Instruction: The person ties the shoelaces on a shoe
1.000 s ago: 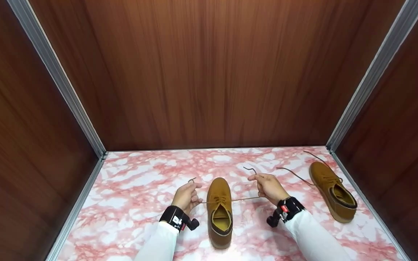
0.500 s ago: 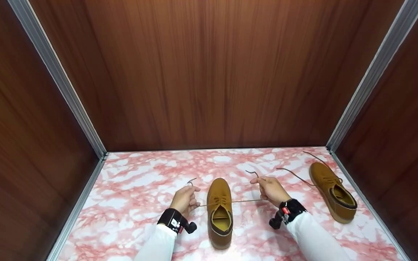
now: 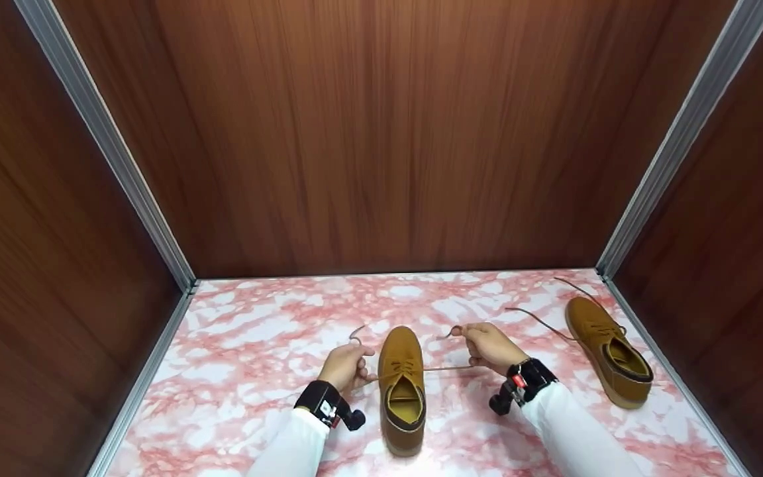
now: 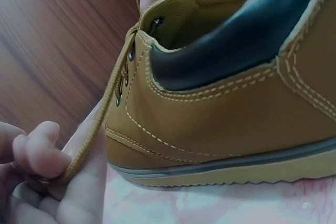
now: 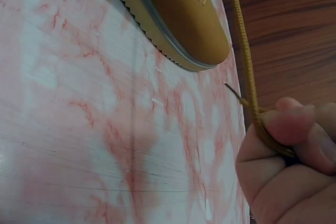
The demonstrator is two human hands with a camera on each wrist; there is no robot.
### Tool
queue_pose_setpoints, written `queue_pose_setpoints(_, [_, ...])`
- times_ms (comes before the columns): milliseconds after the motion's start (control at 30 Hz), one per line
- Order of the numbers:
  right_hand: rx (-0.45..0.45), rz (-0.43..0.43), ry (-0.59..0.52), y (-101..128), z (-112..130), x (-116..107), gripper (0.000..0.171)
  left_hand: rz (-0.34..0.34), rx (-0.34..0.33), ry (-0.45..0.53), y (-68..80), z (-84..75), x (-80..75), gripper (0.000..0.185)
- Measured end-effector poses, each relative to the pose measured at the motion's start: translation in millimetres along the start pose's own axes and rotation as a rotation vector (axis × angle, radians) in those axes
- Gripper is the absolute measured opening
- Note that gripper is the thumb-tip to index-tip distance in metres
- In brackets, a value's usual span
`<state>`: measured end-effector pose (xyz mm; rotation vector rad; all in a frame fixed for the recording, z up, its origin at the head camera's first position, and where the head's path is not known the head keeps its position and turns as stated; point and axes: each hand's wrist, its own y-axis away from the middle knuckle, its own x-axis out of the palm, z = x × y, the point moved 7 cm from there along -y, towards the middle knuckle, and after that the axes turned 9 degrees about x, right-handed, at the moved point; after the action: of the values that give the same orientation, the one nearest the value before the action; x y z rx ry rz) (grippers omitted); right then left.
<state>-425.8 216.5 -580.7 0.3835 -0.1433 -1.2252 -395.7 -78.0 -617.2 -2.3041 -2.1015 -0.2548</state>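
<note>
A tan lace-up shoe [image 3: 401,344] stands on the table with its toe pointing away from me. To its left, my left hand [image 3: 344,366] grips one end of the brown shoelace; in the left wrist view the lace [image 4: 100,116] runs from the top eyelets down into the curled fingers. On the other side, my right hand [image 3: 489,346] holds the second end of the shoelace [image 3: 448,368], stretched out from the shoe. The right wrist view has this lace [image 5: 244,40] pinched under the thumb, its loose tip [image 5: 231,92] sticking out past the fingers.
A second tan shoe [image 3: 603,348] stands at the right side, its untied laces [image 3: 540,322] trailing over the table. The red-and-white marbled tabletop [image 3: 255,318] is closed in by brown wood panels [image 3: 395,146] with metal corner posts [image 3: 679,132].
The left hand has come slightly closer to the shoe, and the lace on that side hangs shorter. The right hand's lace tip has swung downward. Both shoes stay in place.
</note>
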Motion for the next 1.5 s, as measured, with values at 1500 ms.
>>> queue_pose_setpoints(1500, [-0.181, -0.397, 0.653, -2.4, 63.8, -3.4, 0.025, 0.09, 0.125, -0.589, 10.1, -19.3, 6.6, 0.017])
